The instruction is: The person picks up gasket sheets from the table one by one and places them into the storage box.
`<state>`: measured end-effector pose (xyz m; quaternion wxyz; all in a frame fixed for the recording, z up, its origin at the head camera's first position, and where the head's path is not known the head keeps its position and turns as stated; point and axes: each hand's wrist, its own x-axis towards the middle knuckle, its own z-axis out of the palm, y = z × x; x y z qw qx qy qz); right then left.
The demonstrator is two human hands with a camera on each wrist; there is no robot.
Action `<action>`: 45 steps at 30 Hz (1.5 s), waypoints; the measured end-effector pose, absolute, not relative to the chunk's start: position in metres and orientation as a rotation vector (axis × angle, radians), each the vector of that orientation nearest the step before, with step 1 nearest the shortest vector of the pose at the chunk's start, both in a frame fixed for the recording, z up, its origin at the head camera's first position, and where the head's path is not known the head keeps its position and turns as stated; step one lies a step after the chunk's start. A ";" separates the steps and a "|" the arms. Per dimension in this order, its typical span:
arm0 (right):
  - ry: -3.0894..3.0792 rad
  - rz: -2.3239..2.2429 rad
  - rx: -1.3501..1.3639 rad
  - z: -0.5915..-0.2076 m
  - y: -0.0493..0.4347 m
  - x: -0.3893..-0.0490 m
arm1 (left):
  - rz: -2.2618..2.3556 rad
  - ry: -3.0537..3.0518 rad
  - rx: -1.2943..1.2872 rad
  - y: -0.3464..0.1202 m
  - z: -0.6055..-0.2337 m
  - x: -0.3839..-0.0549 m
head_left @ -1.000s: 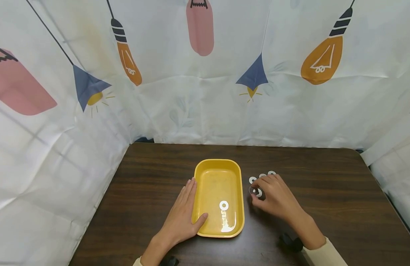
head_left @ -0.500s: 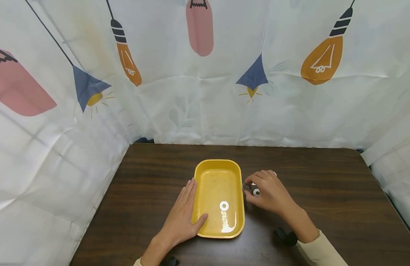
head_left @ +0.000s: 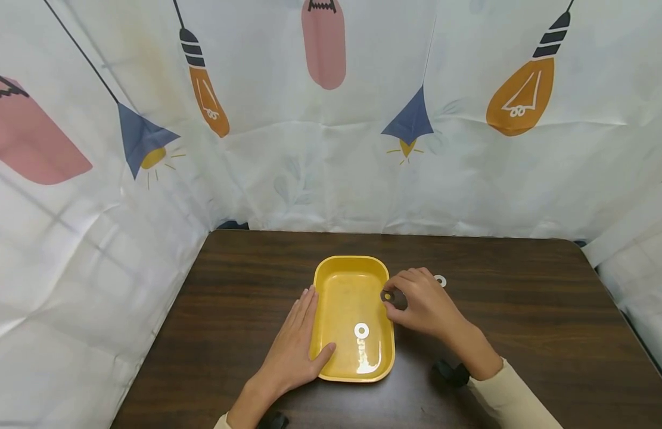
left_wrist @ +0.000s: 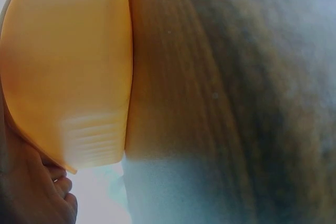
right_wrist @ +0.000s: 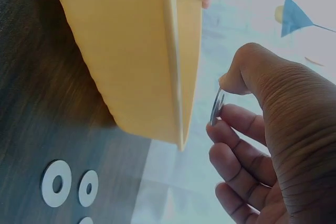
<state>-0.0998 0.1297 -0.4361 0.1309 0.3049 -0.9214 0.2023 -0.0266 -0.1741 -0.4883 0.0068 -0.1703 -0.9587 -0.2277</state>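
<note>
1. I see the right hand (head_left: 424, 302) pinch a ring (right_wrist: 214, 108) between thumb and finger, near the right side of the yellow tray (head_left: 341, 298).
2. The left hand (head_left: 292, 353), fingers straight, touches the tray.

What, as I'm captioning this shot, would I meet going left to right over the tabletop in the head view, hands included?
The person's left hand, the flat white ring lying in the yellow rectangular plastic-looking tray, the thin grey metal-looking ring, the right hand pinching it.
</note>
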 end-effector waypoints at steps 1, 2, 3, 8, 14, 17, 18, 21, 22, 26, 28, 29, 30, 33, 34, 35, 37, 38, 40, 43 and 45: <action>-2.681 0.587 0.888 -0.436 0.129 -0.101 | -0.706 -2.987 -0.539 -0.174 -0.489 -0.027; -2.679 0.585 0.894 -0.435 0.128 -0.102 | -0.707 -2.984 -0.541 -0.174 -0.489 -0.027; -2.675 0.585 0.900 -0.436 0.128 -0.103 | -0.708 -2.982 -0.542 -0.174 -0.490 -0.027; -2.642 0.587 0.945 -0.437 0.126 -0.108 | -0.744 -2.999 -0.544 -0.173 -0.490 -0.028; -2.640 0.599 0.993 -0.436 0.123 -0.116 | -0.745 -3.004 -0.542 -0.172 -0.489 -0.027; -2.655 0.599 1.013 -0.434 0.120 -0.119 | -0.745 -2.995 -0.543 -0.172 -0.490 -0.027; -2.659 0.595 1.021 -0.434 0.119 -0.119 | -0.746 -2.994 -0.544 -0.172 -0.490 -0.027; -2.667 0.574 1.045 -0.431 0.115 -0.121 | -0.752 -2.990 -0.548 -0.173 -0.489 -0.027; -2.672 0.562 1.052 -0.430 0.114 -0.122 | -0.751 -2.990 -0.548 -0.173 -0.489 -0.027; -2.696 0.526 1.081 -0.425 0.109 -0.124 | -0.735 -2.994 -0.542 -0.173 -0.489 -0.027; -2.708 0.515 1.091 -0.422 0.106 -0.126 | -0.731 -2.992 -0.542 -0.173 -0.489 -0.027; -2.713 0.513 1.095 -0.421 0.105 -0.126 | -0.731 -2.992 -0.541 -0.173 -0.489 -0.027; -2.714 0.511 1.101 -0.419 0.104 -0.126 | -0.730 -2.994 -0.541 -0.173 -0.489 -0.027; -2.714 0.515 1.120 -0.417 0.102 -0.128 | -0.725 -2.996 -0.541 -0.173 -0.489 -0.027; -2.712 0.518 1.128 -0.416 0.101 -0.128 | -0.723 -2.998 -0.538 -0.173 -0.489 -0.027; -2.708 0.520 1.136 -0.415 0.100 -0.129 | -0.720 -3.001 -0.536 -0.173 -0.489 -0.027; -2.699 0.520 1.150 -0.415 0.099 -0.130 | -0.713 -3.008 -0.531 -0.174 -0.489 -0.027; -2.696 0.523 1.156 -0.414 0.098 -0.131 | -0.712 -3.010 -0.529 -0.174 -0.489 -0.027; -2.688 0.517 1.165 -0.414 0.097 -0.132 | -0.709 -3.015 -0.528 -0.174 -0.489 -0.027; -2.668 0.499 1.175 -0.413 0.095 -0.133 | -0.708 -3.012 -0.534 -0.174 -0.489 -0.027; -2.654 0.490 1.186 -0.413 0.093 -0.133 | -0.711 -3.007 -0.539 -0.174 -0.488 -0.027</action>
